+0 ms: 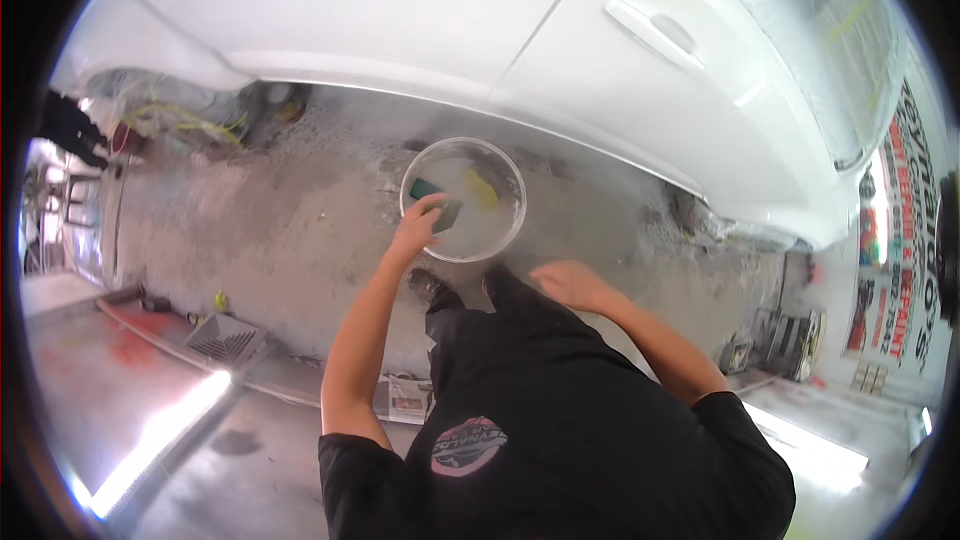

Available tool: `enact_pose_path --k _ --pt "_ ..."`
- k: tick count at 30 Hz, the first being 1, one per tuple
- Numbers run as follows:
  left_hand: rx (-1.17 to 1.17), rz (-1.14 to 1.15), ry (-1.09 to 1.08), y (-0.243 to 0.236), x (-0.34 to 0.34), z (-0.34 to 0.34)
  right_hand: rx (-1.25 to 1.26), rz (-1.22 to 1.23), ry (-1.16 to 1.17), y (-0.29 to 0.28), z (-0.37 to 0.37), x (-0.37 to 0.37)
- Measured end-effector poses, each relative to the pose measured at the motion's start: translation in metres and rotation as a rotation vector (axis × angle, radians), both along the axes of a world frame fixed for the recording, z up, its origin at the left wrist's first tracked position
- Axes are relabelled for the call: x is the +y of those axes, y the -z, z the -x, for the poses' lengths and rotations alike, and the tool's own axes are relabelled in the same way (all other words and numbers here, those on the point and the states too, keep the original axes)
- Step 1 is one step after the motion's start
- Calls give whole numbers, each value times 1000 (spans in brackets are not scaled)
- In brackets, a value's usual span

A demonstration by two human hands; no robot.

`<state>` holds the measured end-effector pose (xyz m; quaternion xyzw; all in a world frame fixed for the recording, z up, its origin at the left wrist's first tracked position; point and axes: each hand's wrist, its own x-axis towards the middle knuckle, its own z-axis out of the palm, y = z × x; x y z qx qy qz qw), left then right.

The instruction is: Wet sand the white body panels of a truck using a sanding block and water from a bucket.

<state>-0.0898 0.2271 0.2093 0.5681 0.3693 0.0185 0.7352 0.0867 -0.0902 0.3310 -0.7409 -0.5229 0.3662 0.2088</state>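
Note:
A round, pale bucket (pixel 518 225) stands on the floor in front of my feet, with cloudy liquid in it. My left hand (pixel 412 232) reaches over its near left rim. Between the fingers is a dark grey sheet (pixel 447 216) that looks like sandpaper. Just beyond those fingers, a dark green block (pixel 424 188) shows inside the bucket by the left wall. A yellow piece (pixel 481 188), perhaps a sponge or cloth, lies in the liquid further right. My right hand (pixel 570 285), slightly blurred, hangs by my right leg with its fingers curled and nothing visible in them.
A white car body (pixel 420 20) spans the far side, its lower edge just beyond the bucket. Masking plastic (pixel 185 123) hangs at a wheel arch on the left. Behind me, left, lie a grey grille-like tray (pixel 225 338) and a bright tube light (pixel 160 440).

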Motion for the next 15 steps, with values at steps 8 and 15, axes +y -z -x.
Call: enact_pose_path --k 8,15 --pt "-305 544 -452 -25 -22 6 144 111 368 84 -57 -136" --pt "-495 475 -367 -133 -107 -90 510 -134 514 -14 -113 -29"
